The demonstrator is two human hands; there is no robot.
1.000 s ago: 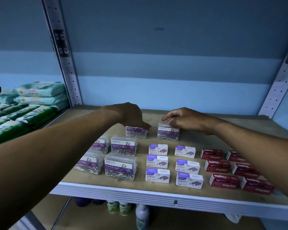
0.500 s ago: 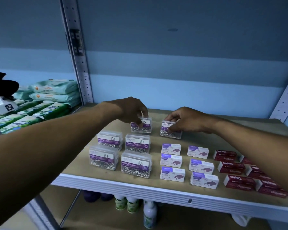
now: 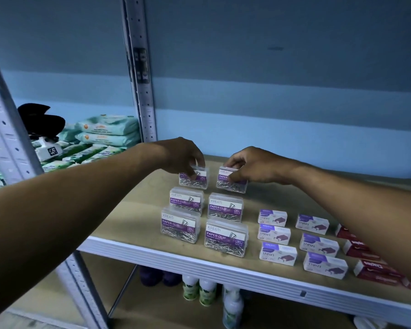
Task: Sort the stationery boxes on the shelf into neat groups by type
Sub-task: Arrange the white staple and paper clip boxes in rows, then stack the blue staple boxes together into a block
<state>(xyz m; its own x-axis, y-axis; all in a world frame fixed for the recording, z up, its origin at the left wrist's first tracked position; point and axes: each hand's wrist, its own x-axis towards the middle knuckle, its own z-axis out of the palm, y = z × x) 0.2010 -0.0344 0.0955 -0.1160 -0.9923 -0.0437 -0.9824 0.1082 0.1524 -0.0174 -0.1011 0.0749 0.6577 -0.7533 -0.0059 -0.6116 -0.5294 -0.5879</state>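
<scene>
Since the earlier frames, both rear paper clip boxes are seen shifted toward the shelf's left side, now lined up behind the other clear boxes. Across the shelf [image 3: 133,224], three groups are laid out: four clear paper clip boxes [image 3: 203,220] in two columns near the front edge at the left, six white staples boxes [image 3: 301,243] in two columns to their right, and red staples boxes [image 3: 356,248] toward the right end, partly hidden by the right forearm. At the back of the left group, the left rear box [image 3: 196,178] is pinched by the left hand [image 3: 183,154], thumb on the front face and fingers curled over the top; the right rear box [image 3: 231,179] is gripped the same way by the right hand [image 3: 254,165]. Each box lies just beneath its own hand, long axis parallel to the front edge, set just behind the box in front with a narrow gap. Loose metal clips are visible inside each clear box, lids closed. A small squaring of the rear pair against the columns is judged to be all that remains. Wipe packs [image 3: 107,131] are stacked on the neighbouring shelf at the left, and bottles [image 3: 199,290] stand below.
</scene>
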